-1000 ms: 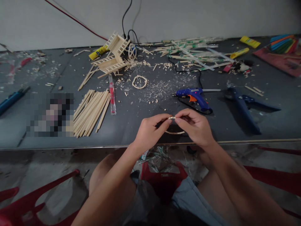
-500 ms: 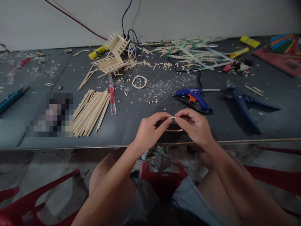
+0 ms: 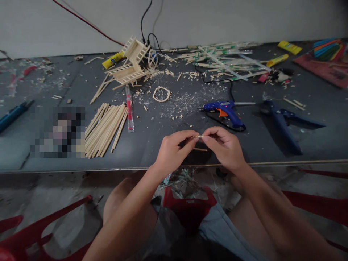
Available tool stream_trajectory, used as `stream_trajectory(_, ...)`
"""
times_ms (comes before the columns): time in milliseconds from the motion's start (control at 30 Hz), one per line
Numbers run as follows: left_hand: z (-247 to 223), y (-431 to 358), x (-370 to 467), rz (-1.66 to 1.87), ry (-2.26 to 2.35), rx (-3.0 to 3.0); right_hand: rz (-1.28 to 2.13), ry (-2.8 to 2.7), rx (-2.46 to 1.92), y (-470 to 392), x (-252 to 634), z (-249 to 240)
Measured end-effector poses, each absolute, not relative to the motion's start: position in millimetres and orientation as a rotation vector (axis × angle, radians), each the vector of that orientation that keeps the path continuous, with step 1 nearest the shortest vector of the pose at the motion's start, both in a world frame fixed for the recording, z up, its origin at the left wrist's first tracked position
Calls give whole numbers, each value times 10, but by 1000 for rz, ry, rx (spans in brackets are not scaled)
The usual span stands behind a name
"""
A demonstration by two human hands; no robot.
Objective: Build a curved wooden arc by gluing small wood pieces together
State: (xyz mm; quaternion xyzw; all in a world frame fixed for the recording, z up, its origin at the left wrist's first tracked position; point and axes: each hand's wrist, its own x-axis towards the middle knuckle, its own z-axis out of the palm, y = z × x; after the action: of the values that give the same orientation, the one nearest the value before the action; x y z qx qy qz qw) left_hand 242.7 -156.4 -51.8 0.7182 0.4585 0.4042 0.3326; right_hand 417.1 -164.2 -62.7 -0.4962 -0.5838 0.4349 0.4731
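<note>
My left hand (image 3: 176, 148) and my right hand (image 3: 224, 146) meet just above the table's front edge. Both pinch a ring of short wooden stick pieces (image 3: 200, 136), thumbs and fingertips almost touching at a joint. A thin pale strip (image 3: 200, 149) shows below, seemingly the ring's near side; my fingers hide the sides. Farther back lies a similar wooden ring (image 3: 161, 94), flat on the table. Behind my right hand, a blue hot glue gun (image 3: 223, 110) with an orange trigger rests on its side, a clear glue stick at its rear.
Left of my hands lies a bundle of wooden sticks (image 3: 106, 132) beside a red-and-clear wrapper (image 3: 129, 112). A wooden stick model (image 3: 130, 65) stands behind. Blue-handled cutters (image 3: 285, 123) lie at right. Wrapped sticks (image 3: 225, 59), scraps and the gun's black cord (image 3: 231, 88) spread across the back.
Both hands keep their pinch with little movement. The pale strip below them appears shorter and slightly tilted, as though the ring has turned a little.
</note>
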Motion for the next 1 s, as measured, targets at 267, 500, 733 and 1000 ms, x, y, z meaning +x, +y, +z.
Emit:
stream_trajectory(267,-523,-1565,2427,1065,1202,1884,1093,-1402,-1215,-1653,4159,-646)
stream_trajectory(500,-520,-1565,2427,1056,1190,1891,1097,-1377,-1216,-1668,4139,-633)
stream_trajectory(733,-509,-1576,2463,1088,1144,1673,1116,-1327,-1206,-1669,4116,-643)
stream_trajectory(1000,-544,-1508,2508,1082,943,1002,1117,-1226,-1177,-1652,4129,-581)
